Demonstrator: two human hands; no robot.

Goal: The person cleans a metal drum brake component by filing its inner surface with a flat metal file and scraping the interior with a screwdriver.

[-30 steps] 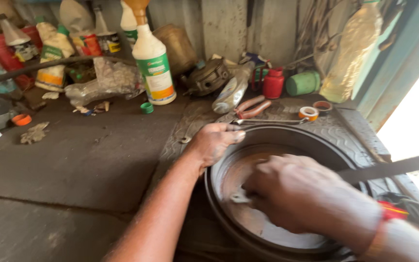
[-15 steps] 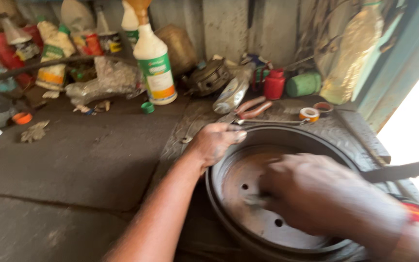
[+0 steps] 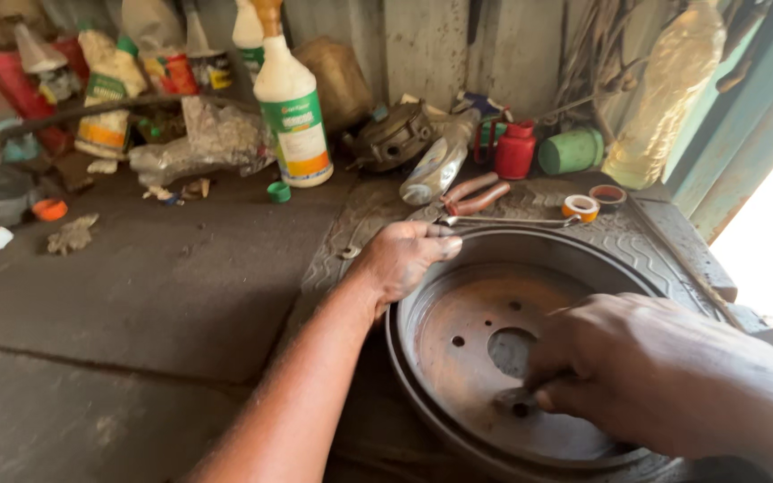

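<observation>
Rusty brake drum (image 3: 458,322), left hand (image 3: 402,258) on rim, right hand (image 3: 637,367) inside

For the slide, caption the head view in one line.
Left hand grips the rim of a rusty brake drum while the right hand presses inside it, on a cluttered workbench.

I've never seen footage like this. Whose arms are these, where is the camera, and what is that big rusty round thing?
No machine here: a person wears a camera on the head, looking down at their own two bare hands. The left hand grips the rim of a rusty metal drum lying open side up on a dark workbench. The right hand reaches inside it, fingers pinched; what they hold is hidden. Behind stand a white spray bottle, a red can, pliers and tape rolls.
</observation>
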